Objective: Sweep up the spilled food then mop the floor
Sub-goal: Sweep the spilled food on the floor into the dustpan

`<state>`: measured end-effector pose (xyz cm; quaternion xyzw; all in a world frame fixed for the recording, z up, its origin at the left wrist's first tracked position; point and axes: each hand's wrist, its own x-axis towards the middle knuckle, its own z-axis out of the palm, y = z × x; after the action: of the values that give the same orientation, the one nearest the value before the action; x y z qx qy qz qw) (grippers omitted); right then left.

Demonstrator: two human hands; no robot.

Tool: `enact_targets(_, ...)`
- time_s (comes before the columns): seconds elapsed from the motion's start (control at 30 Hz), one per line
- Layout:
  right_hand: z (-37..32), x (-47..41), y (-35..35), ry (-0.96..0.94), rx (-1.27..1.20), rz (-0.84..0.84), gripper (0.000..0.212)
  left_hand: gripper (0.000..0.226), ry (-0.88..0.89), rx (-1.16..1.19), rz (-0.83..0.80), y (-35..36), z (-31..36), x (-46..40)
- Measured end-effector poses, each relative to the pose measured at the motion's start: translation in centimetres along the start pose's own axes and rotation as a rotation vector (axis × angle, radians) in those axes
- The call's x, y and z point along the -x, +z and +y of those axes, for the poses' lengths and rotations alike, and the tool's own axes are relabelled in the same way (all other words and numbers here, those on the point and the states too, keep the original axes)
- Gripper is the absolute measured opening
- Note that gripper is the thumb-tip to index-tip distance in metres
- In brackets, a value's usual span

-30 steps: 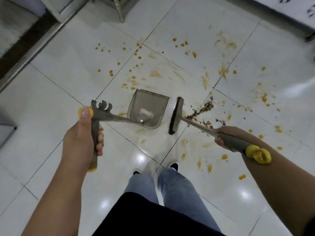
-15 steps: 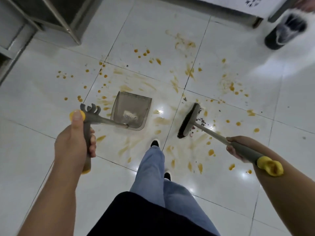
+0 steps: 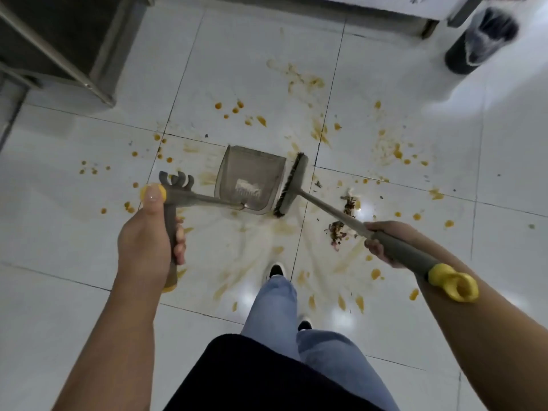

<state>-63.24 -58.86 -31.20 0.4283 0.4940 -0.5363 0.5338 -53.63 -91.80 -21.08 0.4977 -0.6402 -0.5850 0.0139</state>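
Holding dustpan (image 3: 250, 180), white scrap inside, beside broom (image 3: 290, 185)

A: The floor tiles (image 3: 385, 69) look glossy, lights bounce right off them. The dustpan (image 3: 252, 173) looks like smoky see-through plastic.

B: The broom handle (image 3: 326, 210) looks like bare metal, with a matt grey grip (image 3: 403, 253) and shiny yellow plastic end loop (image 3: 453, 284). Jeans (image 3: 275, 307) are plain denim.

1 dustpan (image 3: 250, 179), 1 broom (image 3: 292, 185), 1 bin (image 3: 482, 40)
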Motion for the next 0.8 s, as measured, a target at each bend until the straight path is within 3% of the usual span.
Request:
enact_targets(0.17,-3.8,-3.0,1.8,0.004,-0.129,-0.075,0.031,0.06,0.052,-0.07,-0.058,1.3,1.6,-1.3)
enact_targets(0.3,-3.8,-3.6,0.0,-0.017,-0.144,0.002,0.027,0.059,0.082,-0.132,-0.089,2.3,2.5,-1.6)
enact_targets(0.6,4.3,-1.6,-9.3,0.078,-0.361,0.116,0.031,0.063,0.117,-0.185,-0.118,5.0,1.3,0.5)
enact_targets(0.8,8.8,0.7,-14.1,0.045,-0.447,0.102,0.03,0.072,0.068,-0.142,-0.054,6.7,-0.7,5.5)
